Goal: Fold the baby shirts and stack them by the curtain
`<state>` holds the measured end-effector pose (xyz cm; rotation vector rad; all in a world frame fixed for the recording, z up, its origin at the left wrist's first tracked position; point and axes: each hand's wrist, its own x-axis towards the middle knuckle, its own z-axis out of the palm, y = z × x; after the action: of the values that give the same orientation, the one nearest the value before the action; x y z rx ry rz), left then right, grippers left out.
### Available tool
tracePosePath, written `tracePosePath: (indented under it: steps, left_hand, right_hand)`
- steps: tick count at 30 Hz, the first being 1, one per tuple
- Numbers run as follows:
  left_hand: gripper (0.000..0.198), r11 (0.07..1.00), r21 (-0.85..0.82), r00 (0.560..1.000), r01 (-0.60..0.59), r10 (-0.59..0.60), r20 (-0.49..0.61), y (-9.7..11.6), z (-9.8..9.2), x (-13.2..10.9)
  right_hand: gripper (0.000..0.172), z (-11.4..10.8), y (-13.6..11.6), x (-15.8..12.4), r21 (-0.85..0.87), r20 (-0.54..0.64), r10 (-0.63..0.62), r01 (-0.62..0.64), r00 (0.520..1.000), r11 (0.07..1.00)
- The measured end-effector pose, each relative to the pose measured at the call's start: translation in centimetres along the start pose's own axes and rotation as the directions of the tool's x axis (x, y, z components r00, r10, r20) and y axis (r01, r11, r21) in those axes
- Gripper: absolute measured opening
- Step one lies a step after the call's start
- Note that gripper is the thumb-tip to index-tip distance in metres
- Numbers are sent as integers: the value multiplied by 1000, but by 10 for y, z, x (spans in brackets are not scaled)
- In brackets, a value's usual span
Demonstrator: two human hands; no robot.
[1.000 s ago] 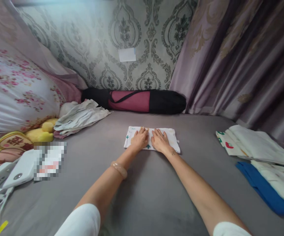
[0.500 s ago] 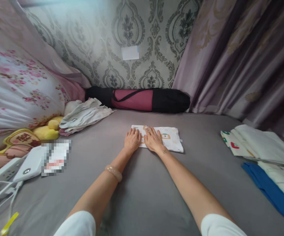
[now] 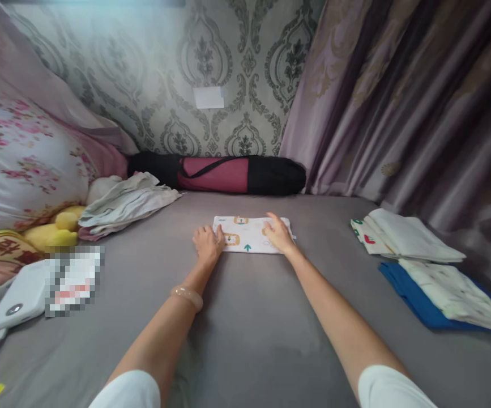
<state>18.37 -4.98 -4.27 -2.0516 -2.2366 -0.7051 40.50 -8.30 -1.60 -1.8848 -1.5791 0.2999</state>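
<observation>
A folded white cloth point(image 3: 251, 241) with orange and green prints lies flat on the grey bed sheet point(image 3: 245, 317), a small tag at its right edge. My left hand point(image 3: 208, 243) rests at the cloth's left edge, fingers apart, thumb along the border. Over the right part of the cloth is my right hand point(image 3: 280, 233), turned on its side with thumb and fingers spread. Neither hand has anything gripped. Whether the right fingertips press on the fabric I cannot tell.
Folded white cloths point(image 3: 415, 235) and a blue cloth point(image 3: 415, 300) lie at the right. A black and maroon long bag point(image 3: 215, 174) lies against the wall. Crumpled pale clothes point(image 3: 130, 201), a yellow plush toy point(image 3: 54, 232) and a white power bank point(image 3: 22, 294) are at the left.
My hands have moved apart from the middle of the cloth, left hand to its left edge, right hand to its right side. More of the print shows. The view has turned slightly right.
</observation>
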Motion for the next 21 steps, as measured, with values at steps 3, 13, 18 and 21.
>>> tracePosePath:
  steps: [3,13,18,21]
  left_hand:
    - [44,999,-29,996,34,-32,81,-1,-6,0]
    - [42,943,-120,940,-311,324,110,26,-17,-17]
    - [44,873,-182,836,-452,486,255,51,-6,-13]
    - [45,866,-187,810,-463,499,307,61,2,-6]
  right_hand:
    - [41,-36,30,-6,-90,-96,275,-283,957,955]
    - [35,-47,57,-15,-220,3,485,-472,875,854]
    - [34,-35,48,-2,-200,39,494,-477,869,856]
    - [29,-31,49,4,-157,60,505,-491,861,857]
